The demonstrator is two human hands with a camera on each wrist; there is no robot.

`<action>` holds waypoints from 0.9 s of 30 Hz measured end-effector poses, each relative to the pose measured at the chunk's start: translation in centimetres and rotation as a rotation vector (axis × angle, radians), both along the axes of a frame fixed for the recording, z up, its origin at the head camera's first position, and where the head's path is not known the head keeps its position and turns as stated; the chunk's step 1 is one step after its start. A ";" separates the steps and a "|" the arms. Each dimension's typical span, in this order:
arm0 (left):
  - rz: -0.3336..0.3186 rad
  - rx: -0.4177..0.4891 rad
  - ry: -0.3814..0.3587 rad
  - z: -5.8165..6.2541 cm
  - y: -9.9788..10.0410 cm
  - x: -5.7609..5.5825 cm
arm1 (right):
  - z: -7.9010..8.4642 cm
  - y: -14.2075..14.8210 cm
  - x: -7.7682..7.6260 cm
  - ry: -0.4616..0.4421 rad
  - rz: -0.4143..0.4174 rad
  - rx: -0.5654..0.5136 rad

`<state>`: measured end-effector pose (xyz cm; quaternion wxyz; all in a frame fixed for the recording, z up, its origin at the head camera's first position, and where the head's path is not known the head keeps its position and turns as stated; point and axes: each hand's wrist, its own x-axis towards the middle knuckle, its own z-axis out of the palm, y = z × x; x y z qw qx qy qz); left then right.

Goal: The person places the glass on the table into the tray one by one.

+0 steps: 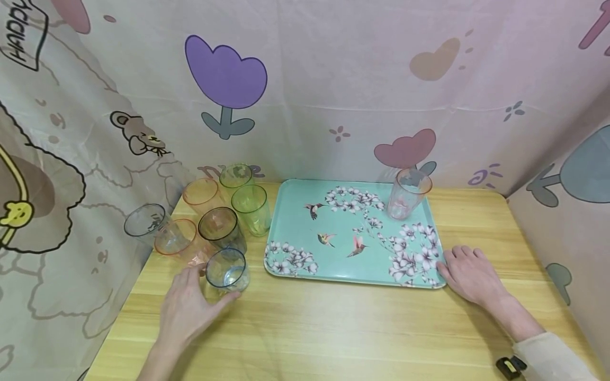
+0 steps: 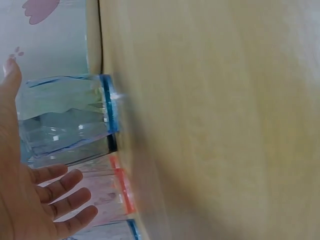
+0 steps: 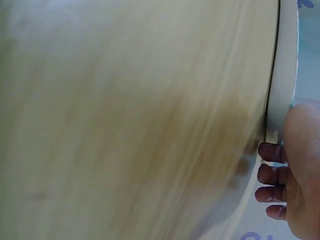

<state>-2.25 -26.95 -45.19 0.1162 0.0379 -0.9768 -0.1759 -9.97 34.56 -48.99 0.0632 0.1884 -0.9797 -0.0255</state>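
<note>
In the head view my left hand (image 1: 187, 307) is beside a clear cup with a blue rim (image 1: 227, 283), thumb and fingers spread on either side of it. The left wrist view shows my fingers (image 2: 62, 192) relaxed and apart, not closed round the blue-rimmed cup (image 2: 65, 115). At the right, my right hand (image 1: 472, 275) rests at the near right corner of a mint green tray (image 1: 352, 278) with flowers and birds. Its fingers lie on the table, and its thumb is by the tray's edge. A pink clear cup (image 1: 405, 198) stands on the tray's far right part.
Several other clear cups cluster left of the tray: a dark brown one (image 1: 221, 227), a green one (image 1: 254, 211), another green one (image 1: 235, 177), an orange one (image 1: 201, 196), a red-rimmed one (image 1: 176, 238) and a grey one (image 1: 145, 222). A printed curtain (image 1: 310, 79) hangs behind the wooden table (image 1: 343, 333).
</note>
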 end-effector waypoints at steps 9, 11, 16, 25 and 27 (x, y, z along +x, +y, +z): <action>-0.033 0.002 -0.064 -0.9 -0.6 -0.9 | 0.0 0.0 0.0 -0.015 -0.008 -0.004; -0.046 -0.002 -0.052 -1.1 -0.6 -1.0 | 0.0 0.0 0.0 -0.016 -0.008 -0.005; -0.063 -0.009 -0.055 -1.1 -0.7 -1.4 | 0.0 0.0 0.0 -0.020 -0.011 -0.007; -0.093 -0.016 -0.099 -1.1 -0.9 -2.0 | 0.0 0.0 0.0 -0.031 -0.016 -0.008; -0.100 -0.022 -0.102 -1.2 -1.0 -2.1 | 0.0 0.0 0.0 -0.036 -0.020 -0.006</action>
